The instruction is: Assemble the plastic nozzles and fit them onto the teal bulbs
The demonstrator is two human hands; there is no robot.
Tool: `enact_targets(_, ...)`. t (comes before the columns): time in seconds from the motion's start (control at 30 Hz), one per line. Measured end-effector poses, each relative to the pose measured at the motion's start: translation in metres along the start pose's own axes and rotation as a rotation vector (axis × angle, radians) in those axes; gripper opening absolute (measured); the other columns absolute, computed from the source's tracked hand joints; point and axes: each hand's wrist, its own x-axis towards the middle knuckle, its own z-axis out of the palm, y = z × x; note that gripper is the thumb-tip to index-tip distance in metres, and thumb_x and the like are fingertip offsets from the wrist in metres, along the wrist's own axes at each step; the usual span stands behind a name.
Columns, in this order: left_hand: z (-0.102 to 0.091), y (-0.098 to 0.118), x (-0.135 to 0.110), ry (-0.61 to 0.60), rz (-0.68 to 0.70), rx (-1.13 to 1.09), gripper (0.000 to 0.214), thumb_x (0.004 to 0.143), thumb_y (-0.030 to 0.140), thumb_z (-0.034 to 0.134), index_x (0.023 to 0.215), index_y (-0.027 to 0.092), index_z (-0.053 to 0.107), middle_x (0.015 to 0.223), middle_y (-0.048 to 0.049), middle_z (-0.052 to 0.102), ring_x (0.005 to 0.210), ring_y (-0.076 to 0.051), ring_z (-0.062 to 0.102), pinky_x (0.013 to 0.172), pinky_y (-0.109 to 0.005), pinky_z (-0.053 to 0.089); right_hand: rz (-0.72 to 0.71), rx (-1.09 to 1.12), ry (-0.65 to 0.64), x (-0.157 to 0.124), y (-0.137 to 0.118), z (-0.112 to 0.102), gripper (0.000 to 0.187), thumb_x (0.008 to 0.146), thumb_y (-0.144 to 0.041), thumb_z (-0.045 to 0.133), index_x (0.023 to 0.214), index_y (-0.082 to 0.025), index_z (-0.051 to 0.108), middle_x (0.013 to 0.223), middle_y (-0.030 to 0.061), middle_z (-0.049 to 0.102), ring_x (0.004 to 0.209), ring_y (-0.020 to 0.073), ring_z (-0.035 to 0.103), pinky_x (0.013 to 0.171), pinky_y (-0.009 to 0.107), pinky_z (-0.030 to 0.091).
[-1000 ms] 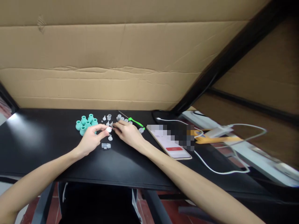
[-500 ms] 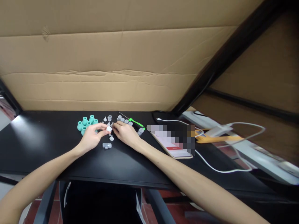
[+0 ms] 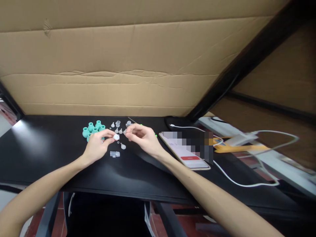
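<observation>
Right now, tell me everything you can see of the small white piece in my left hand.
The small white piece is a tiny, rounded, dome-like cap that looks like pale soft plastic or silicone; finer detail is too small to tell. The left hand pinches it between thumb and forefinger over the black table, just right of the teal parts. The right hand is close but does not touch it.
</observation>
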Motion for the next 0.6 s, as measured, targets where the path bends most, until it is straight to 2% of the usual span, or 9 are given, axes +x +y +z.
enact_targets(0.13,0.002,0.002,-0.007,0.008,0.049,0.050,0.012,0.099,0.020,0.072,0.096,0.024,0.083,0.098,-0.0016,0.087,0.093,-0.022,0.083,0.077,-0.030,0.062,-0.068,0.061,-0.070,-0.011,-0.016,0.007,0.025,0.095,-0.047,0.084,0.091,-0.024,0.076,0.074,-0.0004,0.071,0.063,0.0156,0.065,0.062,0.031,0.055)
enact_targets(0.4,0.009,-0.001,-0.011,0.002,0.086,0.073,0.016,0.101,0.017,0.071,0.098,0.023,0.085,0.098,-0.0020,0.088,0.086,-0.021,0.084,0.077,-0.028,0.065,-0.197,-0.158,-0.112,-0.012,-0.023,0.009,0.016,0.097,-0.033,0.080,0.085,-0.024,0.077,0.077,0.0003,0.075,0.065,0.0148,0.061,0.063,0.031,0.052)
enact_targets(0.5,0.009,-0.002,-0.009,0.007,0.132,0.081,0.015,0.102,0.015,0.070,0.099,0.022,0.084,0.098,-0.0025,0.088,0.087,-0.020,0.084,0.074,-0.025,0.063,-0.211,-0.175,-0.104,-0.011,-0.022,0.008,0.017,0.098,-0.035,0.079,0.085,-0.024,0.076,0.077,0.0004,0.076,0.065,0.0154,0.063,0.063,0.031,0.053)
enact_targets(0.6,0.007,-0.003,-0.008,0.028,0.228,0.193,0.016,0.104,0.011,0.069,0.103,0.020,0.083,0.097,-0.0027,0.087,0.078,-0.017,0.081,0.072,-0.024,0.061,-0.234,-0.161,-0.098,-0.009,-0.021,0.009,0.022,0.100,-0.041,0.079,0.086,-0.024,0.077,0.076,0.0009,0.075,0.065,0.0156,0.064,0.063,0.031,0.054)
